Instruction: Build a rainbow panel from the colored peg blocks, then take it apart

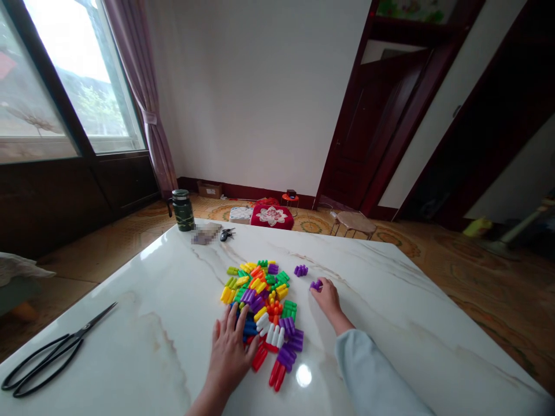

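Observation:
A heap of colourful plastic building blocks (259, 285) lies mid-table, in yellow, green, orange, purple, blue, white and red. My left hand (229, 344) rests on the near left side of the heap, fingers spread over some blue blocks (250, 327). To the right of the heap, my right hand (327, 297) pinches a purple block (316, 285) at the tabletop. Another purple block (300, 270) sits just beyond it, apart from the heap. At the heap's near end are white blocks (275, 334) and red blocks (277, 375).
The white marble-patterned table (143, 346) carries black-handled scissors (60, 352) at the left. Along its far edge stand a dark green flask (182, 211), a blurred-out item (206, 234) and a bunch of keys (226, 234). Beyond are a stool (353, 222) and a red cushion (272, 216).

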